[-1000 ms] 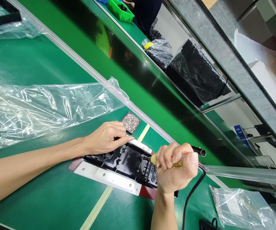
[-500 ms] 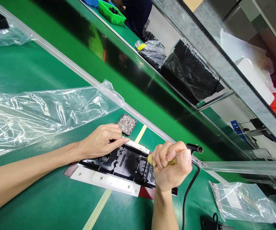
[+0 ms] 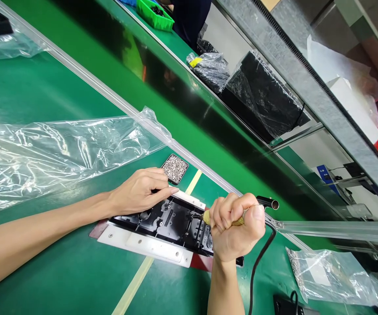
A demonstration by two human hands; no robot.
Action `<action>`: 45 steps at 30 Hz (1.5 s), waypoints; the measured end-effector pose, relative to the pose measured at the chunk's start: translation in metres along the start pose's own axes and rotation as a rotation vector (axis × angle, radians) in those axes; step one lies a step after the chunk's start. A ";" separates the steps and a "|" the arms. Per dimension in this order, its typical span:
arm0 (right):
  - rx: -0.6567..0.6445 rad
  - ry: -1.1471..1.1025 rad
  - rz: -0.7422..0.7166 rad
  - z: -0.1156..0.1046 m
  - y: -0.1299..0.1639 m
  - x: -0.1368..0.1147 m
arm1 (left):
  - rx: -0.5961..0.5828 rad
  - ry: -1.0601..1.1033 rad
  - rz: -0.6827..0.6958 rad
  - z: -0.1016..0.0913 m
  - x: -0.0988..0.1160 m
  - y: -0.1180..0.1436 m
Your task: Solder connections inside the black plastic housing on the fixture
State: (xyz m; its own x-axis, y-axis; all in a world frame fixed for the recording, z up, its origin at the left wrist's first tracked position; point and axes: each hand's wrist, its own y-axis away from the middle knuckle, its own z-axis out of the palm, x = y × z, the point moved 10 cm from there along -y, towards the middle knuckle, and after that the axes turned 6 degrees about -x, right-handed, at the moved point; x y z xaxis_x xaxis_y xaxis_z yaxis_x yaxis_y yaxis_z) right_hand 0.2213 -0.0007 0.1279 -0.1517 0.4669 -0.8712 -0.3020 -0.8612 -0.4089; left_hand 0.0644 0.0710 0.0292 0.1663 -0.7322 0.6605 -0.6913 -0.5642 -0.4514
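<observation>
A green table (image 3: 54, 271) with a pale yellow stripe (image 3: 133, 284) runs under bright overhead light. A metal rail (image 3: 110, 94) edges it, and beyond lies a glossy dark conveyor belt (image 3: 182, 109). Past that, another green table (image 3: 176, 39) carries a green bin (image 3: 154, 15). A grey steel beam (image 3: 307, 83) crosses above on the right.

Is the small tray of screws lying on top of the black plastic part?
No, the small tray of screws sits on the green table beyond the left hand, apart from the black plastic part.
</observation>
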 end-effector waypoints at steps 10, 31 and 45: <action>-0.002 -0.005 0.008 0.001 0.000 0.000 | 0.003 0.002 -0.001 0.000 -0.001 0.001; -0.003 0.014 0.013 0.002 0.000 -0.001 | 0.023 -0.005 0.015 -0.003 0.002 -0.001; -0.011 0.009 0.014 0.002 0.001 0.000 | 0.018 0.002 0.013 -0.001 0.001 0.000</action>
State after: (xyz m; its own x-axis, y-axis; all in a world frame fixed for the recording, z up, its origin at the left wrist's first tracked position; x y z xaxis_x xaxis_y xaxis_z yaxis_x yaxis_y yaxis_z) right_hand 0.2193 -0.0008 0.1280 -0.1476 0.4533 -0.8791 -0.2898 -0.8696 -0.3997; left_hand 0.0637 0.0708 0.0308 0.1559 -0.7384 0.6561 -0.6806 -0.5617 -0.4704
